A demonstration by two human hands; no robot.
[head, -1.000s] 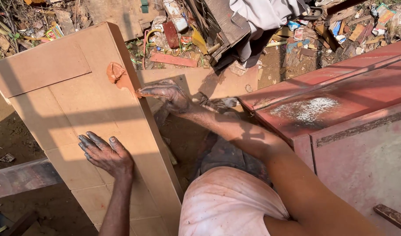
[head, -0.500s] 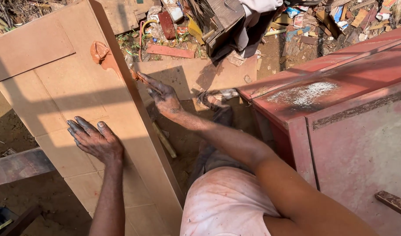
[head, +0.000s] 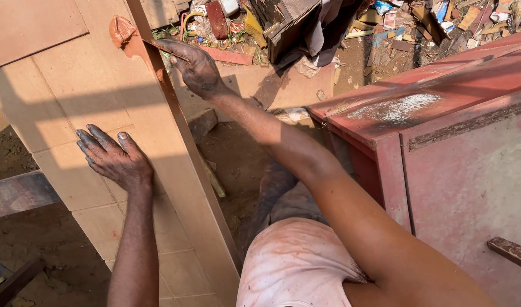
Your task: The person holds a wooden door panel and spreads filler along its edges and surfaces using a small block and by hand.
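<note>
A tall tan panelled wooden door (head: pixel 73 108) leans in front of me, its right edge facing me. My left hand (head: pixel 109 156) lies flat on its face, fingers spread, smeared with dark paste. My right hand (head: pixel 192 65), also smeared, grips a thin flat putty blade (head: pixel 161 48) and presses it against the door's edge. A blob of reddish-brown putty (head: pixel 123 29) sits on the door face just left of the blade, with a smear running down the edge.
A red-painted wooden cabinet (head: pixel 442 125) with a white powdery patch lies to my right. A board (head: pixel 283 88) lies on the dirt behind. Scrap wood, cloth and litter (head: pixel 306 23) pile up at the back. My knee in pale shorts (head: pixel 294 261) is below.
My right hand has moved up the door's edge with the blade, close to the putty blob. The view has shifted downward; my left hand stays flat on the door.
</note>
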